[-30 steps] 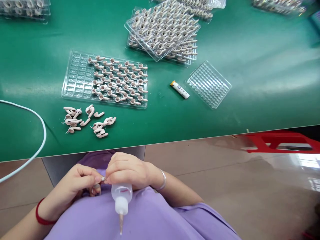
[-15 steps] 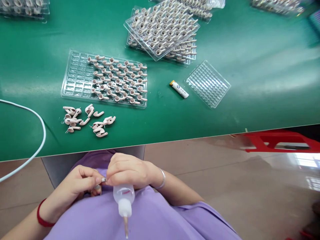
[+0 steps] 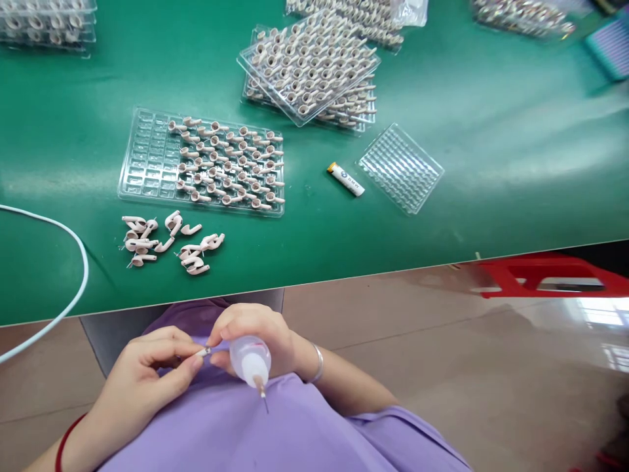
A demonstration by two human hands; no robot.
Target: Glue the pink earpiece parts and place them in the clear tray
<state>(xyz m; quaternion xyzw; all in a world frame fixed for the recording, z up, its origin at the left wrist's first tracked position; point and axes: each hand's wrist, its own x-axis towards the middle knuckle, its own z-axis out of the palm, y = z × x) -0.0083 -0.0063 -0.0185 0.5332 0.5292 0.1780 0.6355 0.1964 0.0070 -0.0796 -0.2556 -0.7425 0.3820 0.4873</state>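
Note:
Over my lap, my left hand [image 3: 152,370] pinches a small pale earbud housing [image 3: 202,353] between thumb and fingertips. Its stem end, with a dark and metallic tip, points toward my other hand; the rest is covered by my fingers. My right hand [image 3: 275,344] holds a translucent squeeze bottle [image 3: 249,356] with a white cap and a thin needle nozzle aimed down toward my body. The thumb and index finger of that hand are parted around the earbud's end; I cannot tell whether they touch it. Loose earbud housings [image 3: 140,244] lie on the green table near its front edge.
A clear tray [image 3: 147,164] is partly filled with earbud housings. Behind it sit stacked full trays [image 3: 307,69]. A white tube with an orange end [image 3: 346,179] and a small ridged clear tray [image 3: 400,169] lie rightward. A white cable [image 3: 81,262] curves at left; a red stool [image 3: 555,275] stands beyond the edge.
My right hand has turned and its thumb and index finger have parted, bringing the bottle up and tilting its nozzle. My left hand has shifted slightly, showing more of the earbud housing.

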